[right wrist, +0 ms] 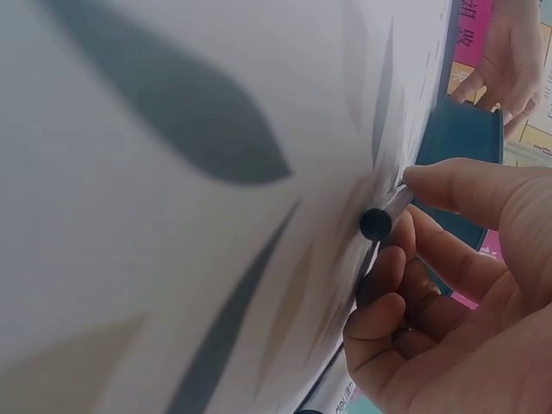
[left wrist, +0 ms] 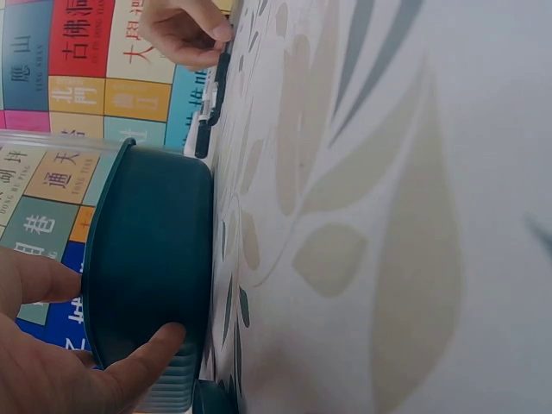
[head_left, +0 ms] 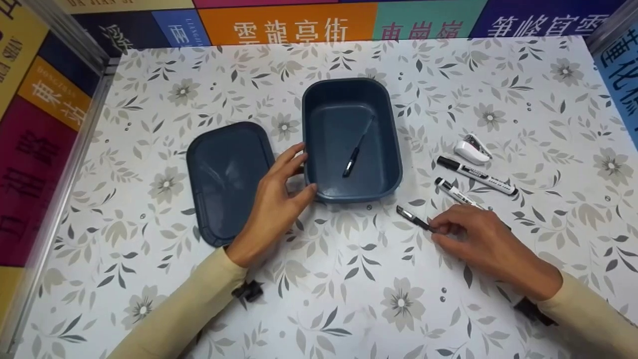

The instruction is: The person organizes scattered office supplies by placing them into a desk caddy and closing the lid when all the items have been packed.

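Note:
In the head view an open dark blue plastic box stands on the table with a gel pen lying inside. My left hand rests against the box's left side, its thumb at the near left corner; the left wrist view shows the spread fingers touching the outer wall. To the right of the box, my right hand pinches a second black gel pen by one end between thumb and fingers. That pen lies low along the tabletop in the right wrist view, its round dark end facing the camera.
A matching blue lid lies left of the box, partly behind my left hand. Right of the box are a white stapler, a black-capped marker and another marker partly under my right hand. Printed panels border the flowered tabletop.

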Demonstrator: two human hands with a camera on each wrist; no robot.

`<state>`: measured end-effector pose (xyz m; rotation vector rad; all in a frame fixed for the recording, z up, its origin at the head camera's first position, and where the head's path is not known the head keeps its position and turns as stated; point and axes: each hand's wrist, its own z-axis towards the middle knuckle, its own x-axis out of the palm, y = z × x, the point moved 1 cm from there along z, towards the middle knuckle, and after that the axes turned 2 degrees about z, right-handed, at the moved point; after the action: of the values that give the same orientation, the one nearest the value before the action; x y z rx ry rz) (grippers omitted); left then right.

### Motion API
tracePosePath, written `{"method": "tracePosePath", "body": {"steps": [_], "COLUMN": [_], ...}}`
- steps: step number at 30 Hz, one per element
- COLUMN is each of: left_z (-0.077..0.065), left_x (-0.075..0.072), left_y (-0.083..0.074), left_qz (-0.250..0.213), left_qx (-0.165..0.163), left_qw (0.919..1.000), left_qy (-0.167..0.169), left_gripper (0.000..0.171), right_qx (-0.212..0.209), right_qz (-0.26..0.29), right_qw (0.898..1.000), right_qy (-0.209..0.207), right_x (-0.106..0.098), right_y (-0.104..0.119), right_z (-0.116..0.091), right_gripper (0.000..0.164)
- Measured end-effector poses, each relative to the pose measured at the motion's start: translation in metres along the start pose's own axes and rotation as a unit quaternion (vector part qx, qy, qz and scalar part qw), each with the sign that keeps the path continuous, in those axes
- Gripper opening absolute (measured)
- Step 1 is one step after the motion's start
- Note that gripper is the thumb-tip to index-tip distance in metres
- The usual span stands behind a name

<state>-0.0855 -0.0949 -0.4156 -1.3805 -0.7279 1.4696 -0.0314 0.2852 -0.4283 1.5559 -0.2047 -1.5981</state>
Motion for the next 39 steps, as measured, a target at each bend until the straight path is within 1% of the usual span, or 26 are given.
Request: {"method": "tracePosePath", "body": {"steps": [4, 11, 18, 22, 31, 34, 39], "left_z": [0.000, 0.000, 0.000, 0.000, 0.000, 0.000, 0.000], "left_x": [0.000, -0.001, 0.000, -0.001, 0.000, 0.000, 0.000], "left_y": [0.000, -0.002, -0.002, -0.002, -0.002, -0.001, -0.001], "left_qz": [-0.001, 0.003, 0.010, 0.007, -0.006, -0.010, -0.014], "left_qx": [0.001, 0.000, -0.010, -0.010, -0.010, -0.012, -0.014], "left_qw": [1.0000, 1.0000, 0.9999, 0.9999, 0.9999, 0.9999, 0.9998], "left_qy": [0.000, 0.001, 0.002, 0.002, 0.001, 0.002, 0.003], "left_gripper": [0.060, 0.060, 0.060, 0.060, 0.060, 0.060, 0.059], "right_qx": [0.011, 0.048, 0.080, 0.096, 0.158, 0.171, 0.197], "right_qz": [0.007, 0.032, 0.057, 0.073, 0.123, 0.144, 0.186], "right_qw": [1.000, 0.998, 0.995, 0.993, 0.980, 0.975, 0.963], "right_qy": [-0.001, 0.004, 0.009, 0.010, 0.006, 0.004, -0.005], "right_x": [0.000, -0.002, -0.003, -0.003, -0.001, -0.002, -0.006], "right_y": [0.000, 0.002, 0.004, 0.004, 0.008, 0.011, 0.015], "right_z": [0.000, 0.001, 0.000, 0.000, 0.002, 0.004, 0.006], "right_gripper": [0.029, 0.026, 0.026, 0.026, 0.021, 0.019, 0.013]}}
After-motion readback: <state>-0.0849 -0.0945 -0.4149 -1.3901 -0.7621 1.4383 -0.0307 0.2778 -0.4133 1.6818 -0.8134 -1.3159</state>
